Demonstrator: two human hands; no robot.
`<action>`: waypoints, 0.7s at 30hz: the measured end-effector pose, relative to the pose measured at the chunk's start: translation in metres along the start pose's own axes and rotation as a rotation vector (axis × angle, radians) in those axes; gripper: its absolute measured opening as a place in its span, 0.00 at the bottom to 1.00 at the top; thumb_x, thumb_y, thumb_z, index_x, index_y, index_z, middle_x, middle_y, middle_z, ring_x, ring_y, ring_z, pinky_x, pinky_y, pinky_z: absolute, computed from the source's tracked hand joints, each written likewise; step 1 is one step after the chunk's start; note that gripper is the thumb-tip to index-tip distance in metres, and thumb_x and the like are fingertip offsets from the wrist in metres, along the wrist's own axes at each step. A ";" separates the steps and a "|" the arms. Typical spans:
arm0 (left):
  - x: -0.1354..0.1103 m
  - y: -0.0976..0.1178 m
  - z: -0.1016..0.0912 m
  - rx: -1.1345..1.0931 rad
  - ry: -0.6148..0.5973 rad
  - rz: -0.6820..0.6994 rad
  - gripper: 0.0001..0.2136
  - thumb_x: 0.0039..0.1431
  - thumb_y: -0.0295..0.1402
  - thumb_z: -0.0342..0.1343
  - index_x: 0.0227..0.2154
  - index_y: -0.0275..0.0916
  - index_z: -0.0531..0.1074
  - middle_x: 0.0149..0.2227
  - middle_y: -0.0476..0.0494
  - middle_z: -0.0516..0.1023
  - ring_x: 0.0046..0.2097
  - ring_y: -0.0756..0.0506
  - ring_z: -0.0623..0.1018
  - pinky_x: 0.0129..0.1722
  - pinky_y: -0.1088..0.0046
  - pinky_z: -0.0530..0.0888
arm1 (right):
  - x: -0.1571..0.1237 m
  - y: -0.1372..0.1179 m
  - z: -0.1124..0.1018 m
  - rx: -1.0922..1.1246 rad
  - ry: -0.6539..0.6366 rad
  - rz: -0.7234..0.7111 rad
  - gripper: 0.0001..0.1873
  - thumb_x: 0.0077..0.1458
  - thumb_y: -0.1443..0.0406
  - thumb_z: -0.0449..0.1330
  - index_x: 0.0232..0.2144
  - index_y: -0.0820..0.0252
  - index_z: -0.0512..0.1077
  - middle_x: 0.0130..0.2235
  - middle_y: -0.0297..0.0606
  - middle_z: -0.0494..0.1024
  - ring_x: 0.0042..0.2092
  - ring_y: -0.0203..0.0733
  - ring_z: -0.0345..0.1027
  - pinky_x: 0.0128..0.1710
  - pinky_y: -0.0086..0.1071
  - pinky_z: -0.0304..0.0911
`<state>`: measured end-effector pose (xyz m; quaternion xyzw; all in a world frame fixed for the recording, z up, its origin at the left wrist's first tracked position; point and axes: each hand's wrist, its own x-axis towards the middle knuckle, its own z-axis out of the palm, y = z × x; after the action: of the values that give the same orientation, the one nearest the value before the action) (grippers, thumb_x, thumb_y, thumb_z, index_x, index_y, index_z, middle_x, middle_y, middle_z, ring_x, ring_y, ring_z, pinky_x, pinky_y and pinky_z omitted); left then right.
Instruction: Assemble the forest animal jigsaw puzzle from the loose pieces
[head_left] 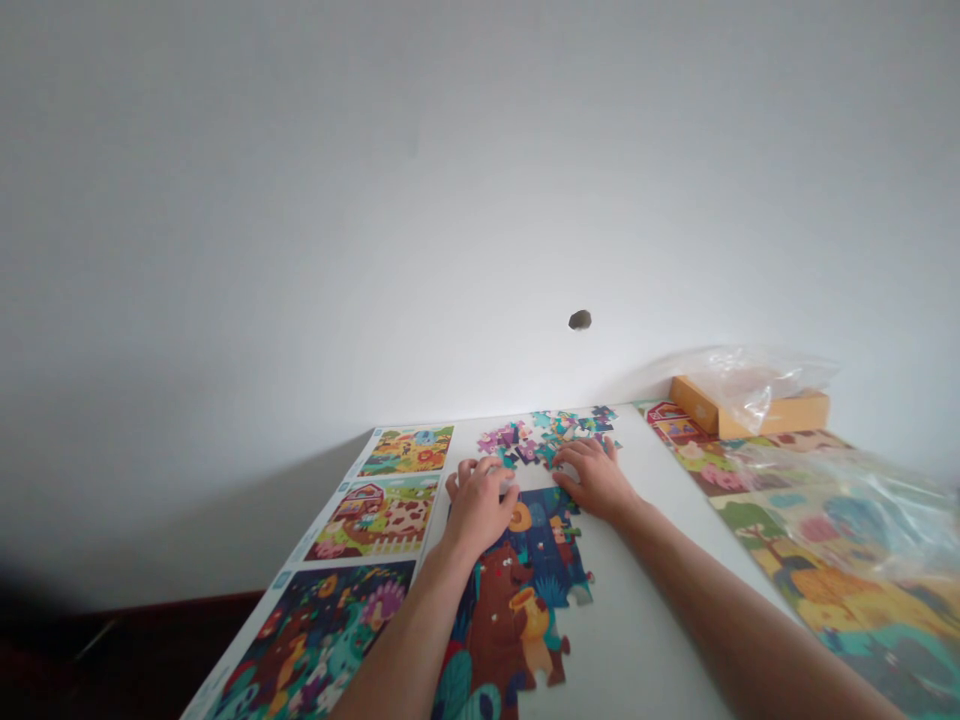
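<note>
A partly built jigsaw of a brown bear with a honey pot (517, 600) lies on the white table (660, 640). My left hand (480, 500) rests at its upper edge with fingers curled down onto the pieces. My right hand (596, 475) lies flat beside it, fingers stretched toward a heap of loose puzzle pieces (544, 435) at the far edge. What, if anything, sits under either hand's fingers is hidden.
A reference sheet with three pictures (360, 560) lies along the table's left edge. Finished puzzles under clear plastic (825, 540) cover the right side. An orange box in a plastic bag (750, 405) stands against the white wall. A dark spot (580, 320) marks the wall.
</note>
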<state>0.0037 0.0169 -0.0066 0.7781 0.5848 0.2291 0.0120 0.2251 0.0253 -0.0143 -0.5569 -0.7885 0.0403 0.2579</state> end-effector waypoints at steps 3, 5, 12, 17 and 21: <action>0.000 0.000 0.000 -0.006 0.012 0.016 0.08 0.59 0.36 0.55 0.38 0.48 0.78 0.51 0.47 0.74 0.52 0.38 0.67 0.52 0.56 0.62 | 0.001 -0.001 0.000 -0.009 0.018 0.000 0.07 0.57 0.62 0.59 0.39 0.51 0.75 0.48 0.37 0.76 0.54 0.52 0.62 0.59 0.61 0.39; 0.000 -0.001 0.001 -0.013 0.018 0.031 0.08 0.59 0.36 0.55 0.38 0.48 0.78 0.51 0.47 0.74 0.52 0.38 0.67 0.52 0.55 0.62 | 0.001 -0.001 0.000 -0.015 0.031 -0.002 0.07 0.57 0.63 0.59 0.38 0.51 0.75 0.46 0.36 0.77 0.53 0.51 0.63 0.59 0.59 0.40; 0.000 -0.001 0.002 -0.034 0.019 0.088 0.08 0.59 0.37 0.55 0.39 0.48 0.78 0.50 0.47 0.75 0.52 0.37 0.68 0.51 0.55 0.63 | 0.005 0.003 0.004 -0.008 0.073 -0.007 0.09 0.58 0.68 0.58 0.40 0.53 0.74 0.42 0.37 0.79 0.50 0.48 0.65 0.58 0.52 0.44; 0.000 -0.001 0.001 -0.064 0.025 0.127 0.12 0.57 0.36 0.58 0.44 0.48 0.76 0.51 0.46 0.74 0.52 0.37 0.68 0.51 0.57 0.64 | 0.006 0.005 0.005 0.018 0.101 -0.016 0.13 0.55 0.70 0.59 0.43 0.54 0.72 0.39 0.36 0.79 0.47 0.47 0.65 0.55 0.48 0.49; 0.001 0.000 0.000 -0.099 0.028 0.142 0.19 0.55 0.34 0.60 0.51 0.50 0.72 0.52 0.47 0.75 0.52 0.37 0.67 0.53 0.57 0.63 | 0.006 0.005 0.004 0.058 0.144 -0.078 0.14 0.54 0.72 0.60 0.43 0.55 0.70 0.39 0.36 0.78 0.45 0.46 0.66 0.53 0.45 0.52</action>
<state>0.0039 0.0181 -0.0056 0.8127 0.5162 0.2689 0.0262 0.2263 0.0334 -0.0171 -0.5193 -0.7876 0.0126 0.3313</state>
